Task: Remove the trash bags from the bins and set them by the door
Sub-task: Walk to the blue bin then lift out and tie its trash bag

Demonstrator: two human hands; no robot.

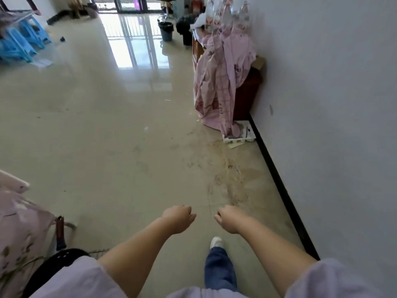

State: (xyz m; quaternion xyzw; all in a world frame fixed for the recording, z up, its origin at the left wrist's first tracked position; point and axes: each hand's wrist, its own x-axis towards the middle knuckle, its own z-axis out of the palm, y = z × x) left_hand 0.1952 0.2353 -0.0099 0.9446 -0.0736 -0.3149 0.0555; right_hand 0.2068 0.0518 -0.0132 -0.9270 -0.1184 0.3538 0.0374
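Two bare forearms stretched forward and low over the tiled floor [107, 136], no bag in either. Left hand [179, 218] with fingers loosely curled under, gripping nothing; right hand [228, 218] the same, knuckles up, fingers folded in a relaxed way around nothing. Both at nearly the same height, close together, thumbs toward each other, wrists slightly bent down.

Far ahead and a little to the right, by the end of the low cabinet [247, 93] under the pink cloth [219, 82]: a grey bin [166, 31] and, just right of it, a darker bin with a black bag [185, 29] standing up from its mouth. Well apart from both hands, almost straight up the room from the fingers. Right hand probably a bit nearer, being on the wall [333, 104] side, but the difference small. Long axis of each bin upright, so a pull straight up likely needed on the bag rims.

Judged as the walking stage: one shoe [216, 241] forward, bins not yet reached. Glass doors [129, 5] at the far end; which door is meant, hard to tell.
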